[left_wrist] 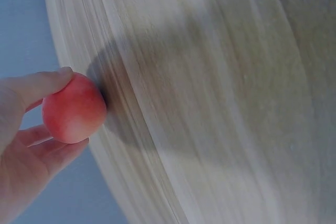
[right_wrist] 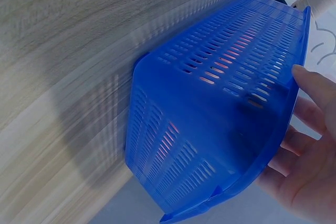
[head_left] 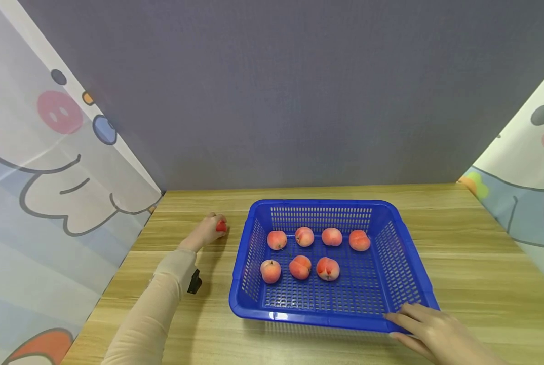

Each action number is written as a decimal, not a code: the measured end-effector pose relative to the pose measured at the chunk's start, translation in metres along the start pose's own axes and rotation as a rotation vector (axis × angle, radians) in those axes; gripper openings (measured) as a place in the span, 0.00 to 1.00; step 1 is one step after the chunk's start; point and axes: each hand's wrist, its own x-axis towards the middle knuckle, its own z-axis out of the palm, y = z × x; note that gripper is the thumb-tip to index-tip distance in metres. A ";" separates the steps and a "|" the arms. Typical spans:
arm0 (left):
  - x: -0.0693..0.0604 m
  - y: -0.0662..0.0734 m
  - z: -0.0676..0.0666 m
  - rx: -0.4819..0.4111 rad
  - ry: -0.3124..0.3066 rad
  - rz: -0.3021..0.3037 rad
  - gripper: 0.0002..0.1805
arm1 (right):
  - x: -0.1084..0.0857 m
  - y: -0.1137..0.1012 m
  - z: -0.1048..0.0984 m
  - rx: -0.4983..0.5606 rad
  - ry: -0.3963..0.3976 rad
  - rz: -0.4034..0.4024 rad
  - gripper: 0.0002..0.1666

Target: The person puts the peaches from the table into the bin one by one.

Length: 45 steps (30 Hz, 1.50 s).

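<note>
My left hand (head_left: 203,232) pinches a red peach (left_wrist: 74,108) between thumb and fingers, left of the blue plastic basket (head_left: 299,320). In the left wrist view the peach is close to the wooden tabletop; whether it touches the wood I cannot tell. Several peaches lie apart on the basket's slotted floor in two rows, among them a front-row peach (head_left: 328,268) and a back-row peach (head_left: 359,240). At the basket's near right corner, my right hand (head_left: 431,329) grips the rim, with the thumb on the outer side and the fingers over the edge in the right wrist view.
The basket stands on a light wooden table (head_left: 477,253). Behind it rises a grey panel (head_left: 308,101), and cartoon-printed sheets hang at the left and right sides. A dark device (head_left: 194,282) is strapped to my left wrist.
</note>
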 end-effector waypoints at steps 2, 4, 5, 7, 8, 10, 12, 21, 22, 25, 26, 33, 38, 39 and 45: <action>0.000 0.000 0.000 0.006 -0.001 0.003 0.16 | 0.000 0.000 0.000 0.000 0.001 -0.001 0.16; 0.000 0.000 0.000 0.004 -0.006 -0.001 0.16 | 0.000 0.000 0.000 0.001 0.002 -0.002 0.16; 0.001 0.000 0.000 0.007 -0.008 0.000 0.16 | 0.000 0.000 0.000 -0.004 0.007 -0.003 0.16; 0.001 0.000 0.000 0.010 -0.014 0.003 0.16 | 0.000 0.000 0.000 0.000 0.013 -0.005 0.16; 0.001 0.000 -0.001 0.007 -0.017 0.001 0.16 | 0.000 0.000 0.000 0.001 0.018 -0.008 0.16; 0.002 0.000 -0.002 0.003 -0.022 -0.002 0.16 | 0.000 0.000 0.000 0.003 0.021 -0.009 0.16; 0.002 0.001 -0.003 0.003 -0.023 0.005 0.16 | 0.000 0.000 0.000 0.005 0.022 -0.008 0.16; 0.002 0.004 -0.011 -0.006 -0.043 0.012 0.16 | 0.002 -0.001 0.000 0.002 0.040 -0.012 0.15; 0.002 0.005 -0.012 -0.011 -0.047 0.011 0.16 | 0.002 -0.001 0.000 0.005 0.040 -0.010 0.15; 0.002 0.006 -0.016 -0.020 -0.055 0.006 0.16 | 0.002 -0.002 0.000 0.003 0.035 -0.001 0.15; 0.002 0.007 -0.017 -0.020 -0.058 0.004 0.16 | 0.002 -0.002 0.000 0.001 0.036 -0.001 0.15; 0.004 0.011 -0.024 0.009 -0.052 0.049 0.18 | 0.002 -0.003 -0.001 -0.007 0.018 0.011 0.15; 0.005 0.016 -0.031 0.003 -0.054 0.074 0.16 | 0.002 -0.003 -0.001 -0.010 0.024 0.010 0.15; 0.005 0.018 -0.032 0.004 -0.055 0.083 0.16 | 0.002 -0.003 -0.001 -0.010 0.027 0.008 0.15; 0.005 0.027 -0.042 0.012 -0.059 0.100 0.16 | 0.003 -0.004 -0.001 -0.006 0.032 0.004 0.15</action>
